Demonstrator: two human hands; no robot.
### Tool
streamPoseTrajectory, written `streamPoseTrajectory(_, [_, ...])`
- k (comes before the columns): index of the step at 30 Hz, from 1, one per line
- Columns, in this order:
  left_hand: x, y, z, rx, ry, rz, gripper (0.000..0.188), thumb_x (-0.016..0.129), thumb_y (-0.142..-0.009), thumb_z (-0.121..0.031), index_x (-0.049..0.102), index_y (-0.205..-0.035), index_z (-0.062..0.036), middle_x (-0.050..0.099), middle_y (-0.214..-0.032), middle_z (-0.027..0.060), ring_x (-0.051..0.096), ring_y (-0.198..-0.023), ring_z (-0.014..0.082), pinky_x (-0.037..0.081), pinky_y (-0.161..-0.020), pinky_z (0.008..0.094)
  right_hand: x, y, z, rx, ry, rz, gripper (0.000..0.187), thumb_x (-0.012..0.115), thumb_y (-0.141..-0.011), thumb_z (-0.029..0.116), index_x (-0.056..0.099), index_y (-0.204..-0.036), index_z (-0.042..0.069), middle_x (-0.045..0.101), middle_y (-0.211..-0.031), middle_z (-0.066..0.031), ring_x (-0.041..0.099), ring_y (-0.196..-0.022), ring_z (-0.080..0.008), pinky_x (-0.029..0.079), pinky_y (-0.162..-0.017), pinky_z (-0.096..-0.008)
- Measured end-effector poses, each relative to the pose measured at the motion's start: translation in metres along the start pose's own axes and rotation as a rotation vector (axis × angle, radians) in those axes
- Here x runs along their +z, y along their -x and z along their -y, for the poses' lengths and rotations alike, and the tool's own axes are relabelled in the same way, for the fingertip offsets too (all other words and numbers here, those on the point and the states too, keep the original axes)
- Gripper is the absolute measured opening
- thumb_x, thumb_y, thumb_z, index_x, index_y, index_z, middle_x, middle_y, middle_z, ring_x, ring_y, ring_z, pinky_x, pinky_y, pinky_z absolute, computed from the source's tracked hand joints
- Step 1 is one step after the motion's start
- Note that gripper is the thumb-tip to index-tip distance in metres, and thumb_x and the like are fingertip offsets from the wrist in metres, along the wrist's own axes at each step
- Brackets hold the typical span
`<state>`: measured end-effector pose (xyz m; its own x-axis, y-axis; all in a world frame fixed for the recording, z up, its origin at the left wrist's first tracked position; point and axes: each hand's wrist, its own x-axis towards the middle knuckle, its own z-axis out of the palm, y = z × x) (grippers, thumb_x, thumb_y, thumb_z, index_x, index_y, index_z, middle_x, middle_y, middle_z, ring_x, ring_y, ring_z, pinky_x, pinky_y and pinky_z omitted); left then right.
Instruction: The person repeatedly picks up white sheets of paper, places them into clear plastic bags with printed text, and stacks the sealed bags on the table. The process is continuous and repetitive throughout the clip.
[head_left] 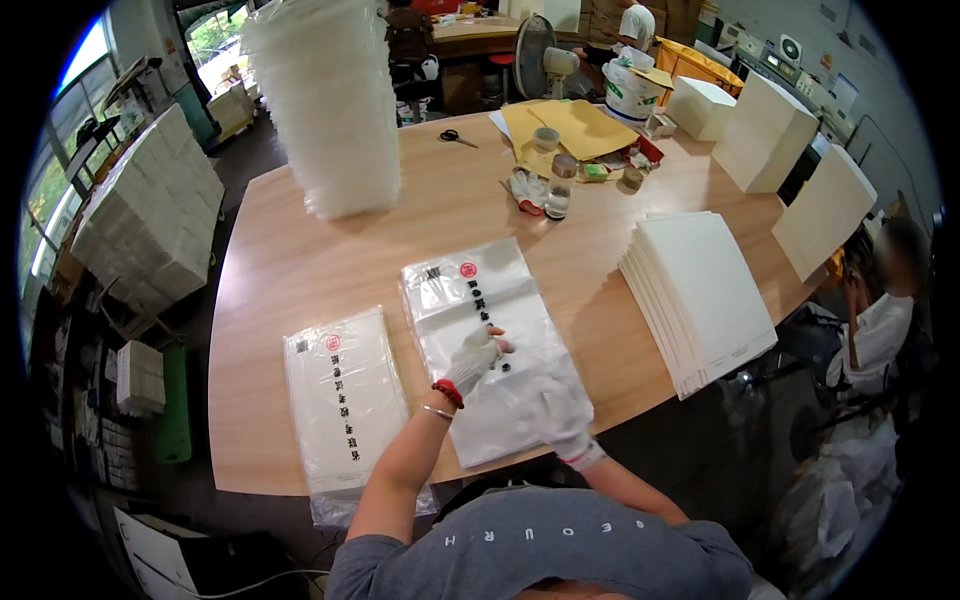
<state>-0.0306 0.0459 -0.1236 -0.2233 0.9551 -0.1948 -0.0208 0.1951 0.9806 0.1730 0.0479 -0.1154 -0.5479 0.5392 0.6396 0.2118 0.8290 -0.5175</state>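
Observation:
A stack of clear plastic bags (pixel 470 310), printed with a column of black characters and a red seal, lies at the table's front middle. My left hand (pixel 478 358), in a white glove with bare fingertips, rests over its middle, fingertips apart. On the bags' lower right side is my right hand (pixel 562 412), also white-gloved; its fingers blend into the white plastic, so their grip is unclear. Left of these lies another printed clear bag (pixel 350 390) with white sheets inside. To the right stands a fanned stack of white paper (pixel 700 295).
A tall pile of white plastic-wrapped packs (pixel 325 110) rises at the table's back left. Scissors (pixel 455 137), a clear jar (pixel 560 188), yellow envelopes (pixel 585 130) and a white bucket (pixel 632 95) lie farther back. White paper blocks (pixel 765 135) line the right edge; a person (pixel 885 320) sits beyond.

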Motion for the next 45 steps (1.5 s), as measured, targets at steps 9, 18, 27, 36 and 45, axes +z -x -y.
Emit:
streamPoseTrajectory(9, [0.025,0.028,-0.107,0.307,-0.648,0.099,0.043,0.057,-0.085,-0.023,0.047,-0.119,0.0001,0.064,-0.079,0.0081,0.059,-0.067,0.0210,0.047,-0.064,0.0316,0.050,0.025,-0.035,0.108,0.007,0.278,0.039,0.060,-0.077,0.007,0.052,-0.115,0.004,0.053,-0.110,-0.0173,0.057,-0.094,-0.0276,0.045,-0.082,-0.0341])
streamPoseTrajectory(18, [0.023,0.093,-0.135,0.756,-0.874,-0.269,0.048,0.067,-0.071,-0.007,0.049,-0.115,-0.0011,0.058,-0.103,0.0145,0.055,-0.094,0.0293,0.045,-0.080,0.0353,-0.215,0.046,-0.058,0.211,0.646,0.151,0.040,0.065,-0.075,0.015,0.054,-0.111,0.001,0.051,-0.116,-0.0182,0.048,-0.109,-0.0366,0.040,-0.093,-0.0419])
streamPoseTrajectory(27, [0.096,0.131,-0.125,0.660,-0.658,0.215,0.033,0.064,-0.077,-0.007,0.055,-0.109,-0.0027,0.062,-0.097,0.0098,0.059,-0.094,0.0238,0.046,-0.081,0.0309,-0.305,0.044,-0.104,0.374,0.472,0.196,0.054,0.071,-0.071,0.031,0.051,-0.115,0.007,0.059,-0.106,-0.0133,0.057,-0.098,-0.0305,0.046,-0.085,-0.0375])
streamPoseTrajectory(36, [0.217,0.101,-0.067,-0.244,0.511,0.618,0.031,0.050,-0.091,-0.025,0.055,-0.113,-0.0045,0.060,-0.105,0.0096,0.057,-0.095,0.0213,0.046,-0.080,0.0328,-0.292,0.034,-0.053,-0.022,0.947,0.097,0.015,0.057,-0.081,0.022,0.055,-0.075,0.008,0.049,-0.060,-0.0094,0.052,-0.054,-0.0273,0.042,-0.046,-0.0393])
streamPoseTrajectory(45, [0.171,0.100,-0.047,-0.204,0.097,0.464,0.025,0.059,-0.077,-0.014,0.058,-0.100,-0.0034,0.060,-0.081,0.0062,0.058,-0.070,0.0191,0.046,-0.058,0.0314,-0.280,0.117,-0.057,0.522,0.038,-0.229,0.023,0.051,-0.090,0.020,0.057,-0.097,0.000,0.061,-0.092,-0.0092,0.059,-0.088,-0.0153,0.051,-0.076,-0.0319])
